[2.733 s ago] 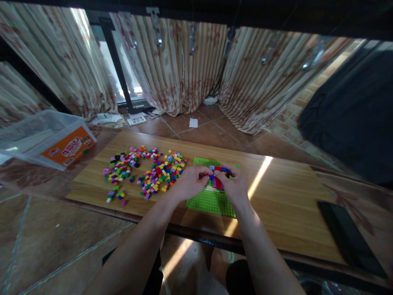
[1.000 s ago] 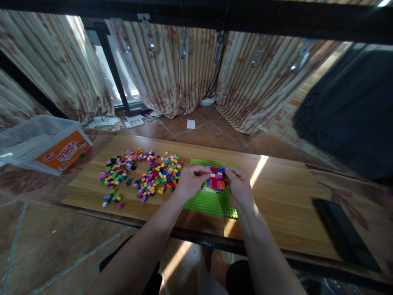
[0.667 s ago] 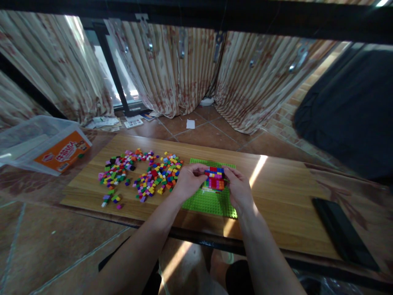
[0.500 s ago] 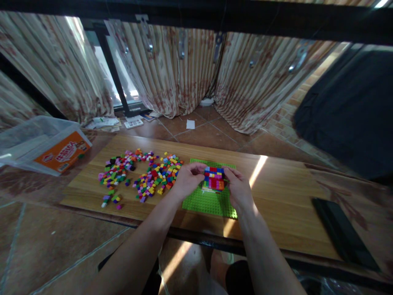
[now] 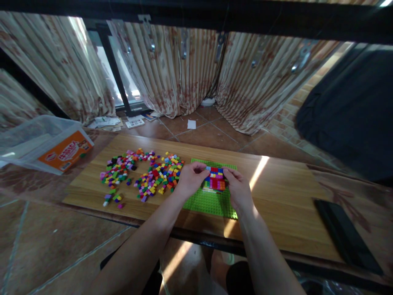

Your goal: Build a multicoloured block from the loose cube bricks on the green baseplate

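Note:
A block of stacked toy bricks (image 5: 217,183) in red, blue, yellow, orange and other colours stands on the green studded baseplate (image 5: 211,206). My left hand (image 5: 191,180) grips its left side, with the thumb by the upper left corner. On the opposite side my right hand (image 5: 238,187) holds the block, fingers bent against the upper right edge. Whether a single loose brick is pinched in either hand is too small to tell. Both hands partly cover the baseplate.
Many loose bricks (image 5: 159,174) lie spread on the wooden board (image 5: 276,205) to the left. Beyond them stands a clear plastic bin (image 5: 27,141) with an orange label. A black flat object (image 5: 346,235) lies at the right end. Curtains (image 5: 196,73) hang behind.
My left thumb has shifted slightly right and up along the block's top left edge. My right hand stays nearly in place. The whole view has shifted a little.

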`<state>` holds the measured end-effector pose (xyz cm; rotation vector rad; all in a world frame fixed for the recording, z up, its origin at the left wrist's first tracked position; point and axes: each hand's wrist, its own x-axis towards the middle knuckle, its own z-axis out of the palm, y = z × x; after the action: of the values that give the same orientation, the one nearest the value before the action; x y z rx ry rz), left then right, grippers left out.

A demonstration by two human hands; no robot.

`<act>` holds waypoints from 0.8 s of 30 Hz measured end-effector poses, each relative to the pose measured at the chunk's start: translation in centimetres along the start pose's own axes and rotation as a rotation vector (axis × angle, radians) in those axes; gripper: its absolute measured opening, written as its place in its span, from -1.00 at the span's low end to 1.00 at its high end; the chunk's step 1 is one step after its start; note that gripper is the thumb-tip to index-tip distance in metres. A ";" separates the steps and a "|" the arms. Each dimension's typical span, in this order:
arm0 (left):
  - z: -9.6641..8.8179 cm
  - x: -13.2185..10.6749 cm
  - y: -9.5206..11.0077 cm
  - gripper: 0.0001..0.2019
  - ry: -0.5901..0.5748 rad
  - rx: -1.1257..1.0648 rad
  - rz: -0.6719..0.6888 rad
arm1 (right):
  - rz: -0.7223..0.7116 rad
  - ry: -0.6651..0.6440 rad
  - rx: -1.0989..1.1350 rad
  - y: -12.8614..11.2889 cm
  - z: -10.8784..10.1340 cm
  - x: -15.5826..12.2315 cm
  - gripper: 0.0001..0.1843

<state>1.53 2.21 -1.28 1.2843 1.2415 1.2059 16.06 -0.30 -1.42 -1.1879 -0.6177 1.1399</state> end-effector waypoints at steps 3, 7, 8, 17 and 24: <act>0.0 0.1 0.1 -0.85 -0.005 0.005 0.007 | -0.019 0.013 -0.028 0.3 0.0 0.0 -0.68; 0.2 0.0 -0.2 -0.84 0.005 0.037 0.030 | -0.024 0.002 -0.069 0.6 -0.3 0.2 -0.67; 0.2 -0.1 -0.3 -0.84 0.009 0.045 0.039 | -0.019 -0.007 -0.071 0.6 -0.4 0.2 -0.66; -2.3 0.1 0.8 -0.81 0.021 0.356 0.087 | -0.003 0.000 -0.078 0.4 -1.0 0.5 -0.65; -9.6 2.8 1.5 -0.75 0.288 0.831 -0.067 | -0.008 -0.009 -0.085 0.5 -1.3 0.6 -0.62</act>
<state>-7.95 4.97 0.97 1.6544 2.1116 0.8542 17.19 -0.25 -2.42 -1.2521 -0.6821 1.1222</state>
